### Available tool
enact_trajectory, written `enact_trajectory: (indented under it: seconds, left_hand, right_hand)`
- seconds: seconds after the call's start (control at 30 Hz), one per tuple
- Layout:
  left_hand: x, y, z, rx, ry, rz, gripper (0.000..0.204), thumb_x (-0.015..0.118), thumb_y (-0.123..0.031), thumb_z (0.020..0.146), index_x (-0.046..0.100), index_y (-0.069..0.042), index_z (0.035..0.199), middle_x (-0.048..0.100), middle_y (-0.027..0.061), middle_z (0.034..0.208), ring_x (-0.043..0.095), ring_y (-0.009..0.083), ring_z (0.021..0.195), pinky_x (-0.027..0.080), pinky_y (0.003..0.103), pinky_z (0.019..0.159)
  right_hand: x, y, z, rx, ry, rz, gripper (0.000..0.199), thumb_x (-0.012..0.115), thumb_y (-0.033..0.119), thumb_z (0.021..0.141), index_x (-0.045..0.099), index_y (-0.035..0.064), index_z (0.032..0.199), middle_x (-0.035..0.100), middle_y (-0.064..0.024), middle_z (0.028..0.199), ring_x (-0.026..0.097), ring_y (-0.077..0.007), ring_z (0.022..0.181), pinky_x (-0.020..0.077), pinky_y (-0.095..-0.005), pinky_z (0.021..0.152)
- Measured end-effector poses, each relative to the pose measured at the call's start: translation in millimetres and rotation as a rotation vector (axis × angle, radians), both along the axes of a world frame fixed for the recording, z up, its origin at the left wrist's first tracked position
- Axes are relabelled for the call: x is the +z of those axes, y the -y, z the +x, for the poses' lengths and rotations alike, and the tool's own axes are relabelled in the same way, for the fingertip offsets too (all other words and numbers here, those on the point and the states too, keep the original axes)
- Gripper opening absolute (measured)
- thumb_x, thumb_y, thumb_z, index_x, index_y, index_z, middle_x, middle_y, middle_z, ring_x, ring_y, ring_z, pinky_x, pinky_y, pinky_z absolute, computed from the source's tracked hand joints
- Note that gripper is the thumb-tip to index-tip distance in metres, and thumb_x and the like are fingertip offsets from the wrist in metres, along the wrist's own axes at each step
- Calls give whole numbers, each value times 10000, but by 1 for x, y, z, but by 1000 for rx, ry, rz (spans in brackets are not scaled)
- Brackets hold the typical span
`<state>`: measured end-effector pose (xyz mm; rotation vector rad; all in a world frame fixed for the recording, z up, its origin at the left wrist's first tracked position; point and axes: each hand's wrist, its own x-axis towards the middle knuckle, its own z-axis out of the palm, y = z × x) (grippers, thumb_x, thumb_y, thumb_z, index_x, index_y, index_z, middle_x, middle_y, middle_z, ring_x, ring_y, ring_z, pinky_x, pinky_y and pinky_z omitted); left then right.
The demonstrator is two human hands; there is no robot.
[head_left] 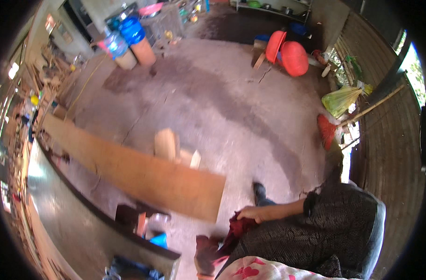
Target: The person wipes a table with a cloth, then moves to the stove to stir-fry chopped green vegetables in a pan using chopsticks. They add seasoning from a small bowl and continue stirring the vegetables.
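My right hand [251, 214] reaches in from the right out of a dark sleeve, its fingers closed on a dark red cloth [237, 231]. The cloth hangs below the fingers toward my left hand [203, 262], low in the picture. Dark red fabric also lies over the upper part of that left hand. Its fingers are blurred and partly covered, so their pose cannot be made out. Just beyond both hands is the near end of a long wooden board [175, 186].
A dark-edged table [68, 200] runs along the left. Wood blocks [167, 143] stand on the concrete floor behind the board. Farther off are red basins [294, 58], blue water bottles [132, 30], a red broom [326, 131] and a yellow-green bag [340, 101] by the corrugated wall.
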<state>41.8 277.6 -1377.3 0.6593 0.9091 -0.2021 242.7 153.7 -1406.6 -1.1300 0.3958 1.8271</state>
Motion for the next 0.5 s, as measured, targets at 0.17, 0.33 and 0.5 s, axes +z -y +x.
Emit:
enact_trajectory:
  seconds: [0.17,0.33,0.5]
  left_hand:
    - [9,22,162,-138,-30,20,273,598,-260,933,648,-63,1116,682,86,1023,656,271,954,544,408,876]
    - [18,18,286,-185,1,-3,239,613,-256,929,649,-80,1085,676,78,1006,650,273,958,539,414,877]
    - [14,-37,400,-14,28,42,204,629,-251,924,649,-96,1055,670,69,990,645,275,961,535,419,879]
  right_hand:
    - [4,67,166,-366,-163,11,166,615,104,878,653,-11,991,722,-151,870,710,-276,747,589,-470,713]
    - [5,87,310,-632,-154,118,224,584,148,937,652,2,1092,727,-175,985,715,-325,886,566,-532,885]
    - [22,81,464,-877,-123,32,217,573,156,959,645,23,1115,722,-162,1060,702,-325,972,531,-562,945]
